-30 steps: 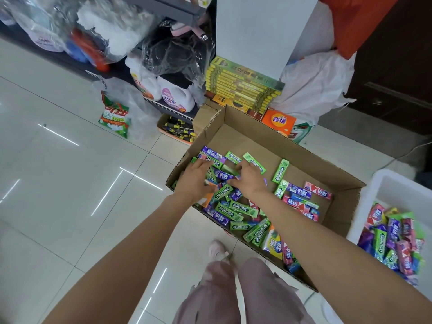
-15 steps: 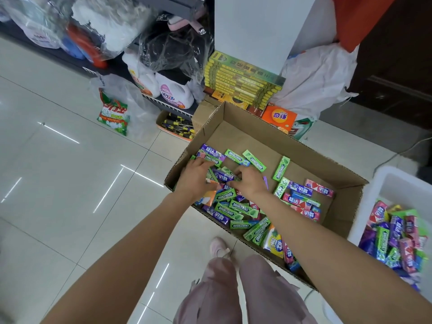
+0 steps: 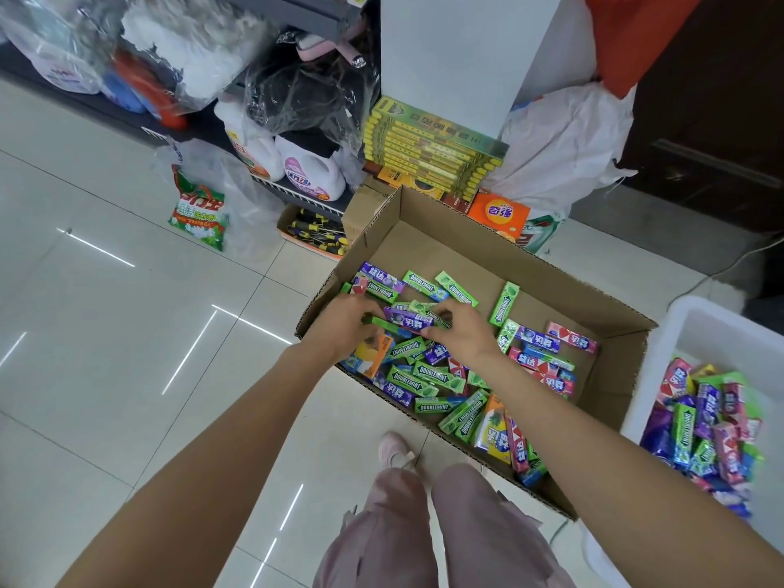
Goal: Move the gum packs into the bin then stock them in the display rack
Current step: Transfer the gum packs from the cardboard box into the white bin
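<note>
An open cardboard box [image 3: 475, 244] on the floor holds several loose gum packs [image 3: 432, 377] in green, purple, pink and orange. Both hands are inside its left half. My left hand [image 3: 343, 322] and my right hand [image 3: 460, 328] together grip a small bunch of gum packs [image 3: 407, 318] from either end, a purple pack on top and green ones beneath. A white plastic bin [image 3: 721, 328] at the right edge contains a heap of mixed gum packs [image 3: 708, 426].
Behind the box stand a stack of yellow-green boxes [image 3: 432, 142], an orange carton [image 3: 498, 214], detergent bottles [image 3: 309, 169], a tray of screwdrivers [image 3: 312, 233] and a white sack [image 3: 564, 146]. A detergent bag [image 3: 199, 212] lies on the tiled floor. My legs and a shoe [image 3: 392, 449] are below.
Both hands have closed in on a bunch of packs at the box's left and raised it slightly off the pile.
</note>
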A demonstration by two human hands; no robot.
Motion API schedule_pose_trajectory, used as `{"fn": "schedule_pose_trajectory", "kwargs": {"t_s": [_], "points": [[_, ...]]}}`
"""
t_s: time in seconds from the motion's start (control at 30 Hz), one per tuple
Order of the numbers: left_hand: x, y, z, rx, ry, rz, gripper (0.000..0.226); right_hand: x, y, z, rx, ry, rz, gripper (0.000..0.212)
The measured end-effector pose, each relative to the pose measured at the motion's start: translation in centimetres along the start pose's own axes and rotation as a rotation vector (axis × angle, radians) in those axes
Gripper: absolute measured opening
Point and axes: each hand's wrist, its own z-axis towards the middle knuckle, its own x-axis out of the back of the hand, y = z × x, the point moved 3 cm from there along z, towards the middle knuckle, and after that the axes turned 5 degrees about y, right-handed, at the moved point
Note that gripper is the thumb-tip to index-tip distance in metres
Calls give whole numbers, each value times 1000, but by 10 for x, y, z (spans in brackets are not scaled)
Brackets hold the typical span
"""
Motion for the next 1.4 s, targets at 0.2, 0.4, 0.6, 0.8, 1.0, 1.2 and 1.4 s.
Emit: {"fn": "schedule_pose_trajectory", "kwargs": {"t_s": [0.2, 0.4, 0.6, 0.8, 1.0, 1.2, 1.4], "points": [[5, 12, -8, 97, 164, -196, 23, 10, -2, -8, -31, 71, 151, 42], [7, 56, -10, 44, 323, -357, 23, 52, 7, -28, -36, 152, 289, 44], [-30, 146, -4, -123, 215, -426, 16, 109, 61, -72, -78, 351, 371, 27], [-116, 256, -8, -252, 55, -398, 18, 176, 151, -128, -81, 530, 356, 10], [-203, 335, -18, -289, -10, -182, 25, 221, 250, -161, -202, 526, 255, 18], [-249, 348, -18, -216, 13, 74, 44, 231, 300, -157, -184, 289, 18, 30], [-232, 346, -38, -298, 169, 209, 40, 233, 283, -150, -8, 278, -25, 41]]}}
